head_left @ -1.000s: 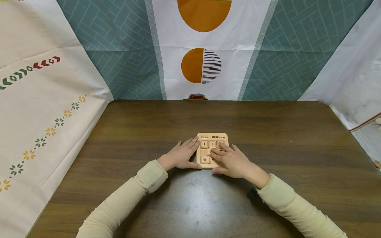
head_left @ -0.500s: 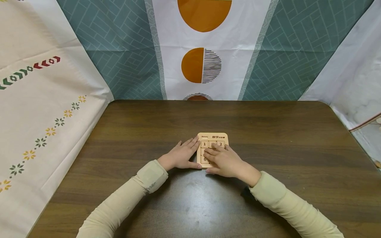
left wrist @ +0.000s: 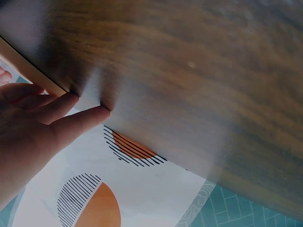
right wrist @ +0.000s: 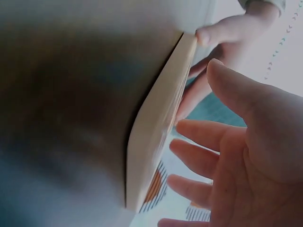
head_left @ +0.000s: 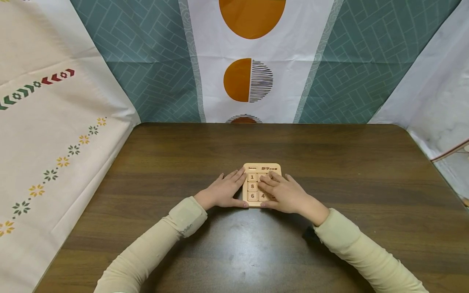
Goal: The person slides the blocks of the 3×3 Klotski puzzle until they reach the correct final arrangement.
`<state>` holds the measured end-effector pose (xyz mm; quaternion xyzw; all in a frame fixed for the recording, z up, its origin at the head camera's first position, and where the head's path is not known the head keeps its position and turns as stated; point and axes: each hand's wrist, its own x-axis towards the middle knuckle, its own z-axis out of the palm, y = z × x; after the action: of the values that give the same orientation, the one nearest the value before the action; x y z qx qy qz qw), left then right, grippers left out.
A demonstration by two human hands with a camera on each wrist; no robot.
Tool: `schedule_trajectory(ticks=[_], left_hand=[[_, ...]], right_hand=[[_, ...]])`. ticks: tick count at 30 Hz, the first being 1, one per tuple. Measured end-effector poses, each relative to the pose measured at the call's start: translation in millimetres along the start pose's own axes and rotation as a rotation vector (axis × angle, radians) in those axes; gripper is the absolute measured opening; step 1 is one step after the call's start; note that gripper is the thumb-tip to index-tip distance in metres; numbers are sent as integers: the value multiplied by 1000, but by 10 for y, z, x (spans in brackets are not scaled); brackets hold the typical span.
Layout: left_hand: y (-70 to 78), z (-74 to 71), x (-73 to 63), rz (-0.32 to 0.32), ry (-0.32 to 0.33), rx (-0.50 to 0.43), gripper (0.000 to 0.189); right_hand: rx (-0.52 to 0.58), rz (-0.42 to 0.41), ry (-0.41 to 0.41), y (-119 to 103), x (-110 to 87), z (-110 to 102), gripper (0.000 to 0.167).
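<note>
- Number sliding-puzzle board (head_left: 259,166), pale wood, one: lay flat towards the middle of the dark wood-grain tabletop (head_left: 183,150), its lettered strip on the far side, so the digits read upright from the person's side.
- Number tiles, set in the board: 1 (head_left: 251,177) far left, 8 (head_left: 252,186) below it, 6 (head_left: 252,196) near left, with 4 (head_left: 263,196) to the right of the 6; those farther right were partly or wholly covered by fingers.
- Left hand (head_left: 222,192): spread and uncurled, gripping nothing; fingers lay along the board's left edge, thumb at the near left corner. Presumably a brace, to keep the frame from sliding (a fence rather than a clamp).
- Right hand (head_left: 289,196): loosely extended over the right-hand tiles, fingers parted, thumb by the near edge, nothing pinched. Likely placed so to push tiles by fingertip; whether the fingertips touched them could not be told.
- Light sleeves (head_left: 146,250), two: long, reaching both wrists.
</note>
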<state>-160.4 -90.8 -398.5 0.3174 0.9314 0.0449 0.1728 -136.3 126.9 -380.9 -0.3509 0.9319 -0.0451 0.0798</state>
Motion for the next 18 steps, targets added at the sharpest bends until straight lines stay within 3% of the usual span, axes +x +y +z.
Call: schedule_trajectory(ticks=[7,18], left_hand=[[4,0,1,-2,-10,0,97],[3,6,6,-7,-4,5,97]], right_hand=[[17,45,-21,91,36,22,62],[60,-29,4,34,-122,58,59]])
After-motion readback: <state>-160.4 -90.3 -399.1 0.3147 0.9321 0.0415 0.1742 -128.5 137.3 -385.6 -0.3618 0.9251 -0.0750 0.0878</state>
